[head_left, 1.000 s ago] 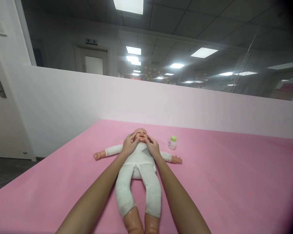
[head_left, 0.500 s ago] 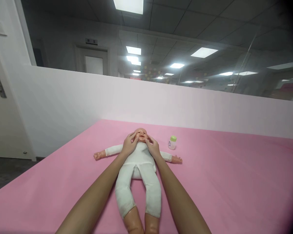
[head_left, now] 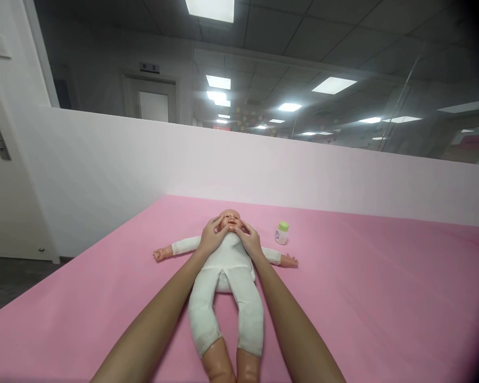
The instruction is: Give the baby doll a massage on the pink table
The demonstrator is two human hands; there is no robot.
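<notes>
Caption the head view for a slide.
A doll lies on pink covering, left hand and right hand at its face, green-capped bottle nearby.

Ceiling lights (head_left: 211, 9) glare white — right-hand corners darken to black.

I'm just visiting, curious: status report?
Left hand, right hand touching baby doll's head. Doll supine on pink sheet. Green-capped bottle right, apart from hands.

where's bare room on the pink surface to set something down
The widest free patch of pink surface lies right of the right forearm and the green-capped bottle. Another lies between the left forearm and the surface's left edge. It's crowded at the doll's head, with the left hand and right hand against it.
</notes>
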